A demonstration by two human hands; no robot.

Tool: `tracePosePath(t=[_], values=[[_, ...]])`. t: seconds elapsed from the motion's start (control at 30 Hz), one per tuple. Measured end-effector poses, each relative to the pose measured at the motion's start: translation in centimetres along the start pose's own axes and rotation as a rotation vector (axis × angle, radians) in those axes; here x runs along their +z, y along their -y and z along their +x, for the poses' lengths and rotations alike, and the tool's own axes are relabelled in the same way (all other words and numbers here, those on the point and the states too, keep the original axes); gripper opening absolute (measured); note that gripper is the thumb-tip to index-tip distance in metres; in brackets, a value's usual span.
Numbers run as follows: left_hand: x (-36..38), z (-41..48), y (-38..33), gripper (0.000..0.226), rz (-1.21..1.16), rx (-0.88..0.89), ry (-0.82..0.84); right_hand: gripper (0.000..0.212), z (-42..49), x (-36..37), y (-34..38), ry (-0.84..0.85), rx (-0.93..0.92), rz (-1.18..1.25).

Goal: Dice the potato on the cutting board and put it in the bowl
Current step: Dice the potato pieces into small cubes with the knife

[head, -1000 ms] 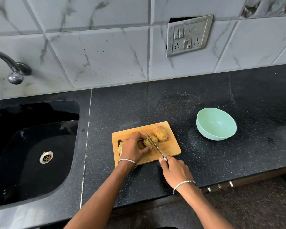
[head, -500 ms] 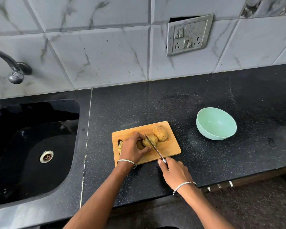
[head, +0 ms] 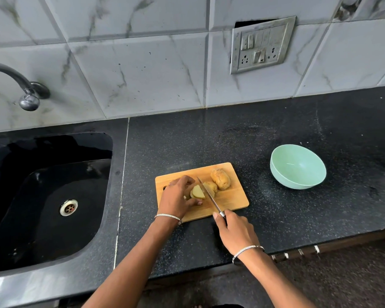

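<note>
Two potatoes sit on the wooden cutting board [head: 231, 198], which lies on a black speckled countertop [head: 276, 218] near its front edge. The whole potato [head: 220, 179] rests at the board's far right corner; the cut potato [head: 198, 192] lies just beside it toward the middle, its pale face showing. The left hand [head: 176, 196] curls its fingers over the cut potato and holds it down. The right hand [head: 236, 232] grips the handle of a knife [head: 209, 196], forefinger stretched along the top, and the blade stands in the cut potato, with one piece on each side. Each wrist wears a thin silver bangle.

A mint-green bowl [head: 298, 167] stands on the counter to the right of the board, well apart from it, with nothing visible inside. To the left, a glossy black sink [head: 42, 230] is set into the counter, with a metal drain [head: 68, 207] in its floor and a curved metal tap [head: 29, 100] above. The wall behind is tiled in white marble-pattern tiles [head: 142, 74] with dark specks, and a metal switch plate [head: 262, 44] hangs slightly crooked, leaving a dark gap at its top. Small metal hooks [head: 300, 252] line the counter's front edge above a dark floor [head: 342, 281].
</note>
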State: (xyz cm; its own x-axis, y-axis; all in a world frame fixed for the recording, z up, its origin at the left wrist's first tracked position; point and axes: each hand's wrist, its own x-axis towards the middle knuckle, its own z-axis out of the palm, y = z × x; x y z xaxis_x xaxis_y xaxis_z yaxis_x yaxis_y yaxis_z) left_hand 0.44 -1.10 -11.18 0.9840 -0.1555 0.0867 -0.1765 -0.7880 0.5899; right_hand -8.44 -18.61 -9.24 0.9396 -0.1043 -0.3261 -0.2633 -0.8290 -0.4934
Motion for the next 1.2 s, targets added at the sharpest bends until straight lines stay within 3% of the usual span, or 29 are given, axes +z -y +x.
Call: tracePosePath(t=[0.2,0.33,1.0,1.2], values=[[-0.4,0.4,0.1,0.070,0.128,-0.071,0.053,0.038,0.4,-0.2,-0.2,0.006,0.012,-0.030],[-0.5,0.5,0.0,0.056,0.177,-0.106,0.061,0.039,0.2,0.3,0.2,0.029,0.021,-0.037],[-0.9,-0.1,-0.4,0.043,0.080,-0.157,0.035,0.036,-1.5,1.6,2.0,-0.001,0.045,-0.097],[-1.2,-0.1,-0.4,0.050,0.087,-0.146,0.039,0.035,-1.2,1.3,1.4,-0.024,0.037,0.008]])
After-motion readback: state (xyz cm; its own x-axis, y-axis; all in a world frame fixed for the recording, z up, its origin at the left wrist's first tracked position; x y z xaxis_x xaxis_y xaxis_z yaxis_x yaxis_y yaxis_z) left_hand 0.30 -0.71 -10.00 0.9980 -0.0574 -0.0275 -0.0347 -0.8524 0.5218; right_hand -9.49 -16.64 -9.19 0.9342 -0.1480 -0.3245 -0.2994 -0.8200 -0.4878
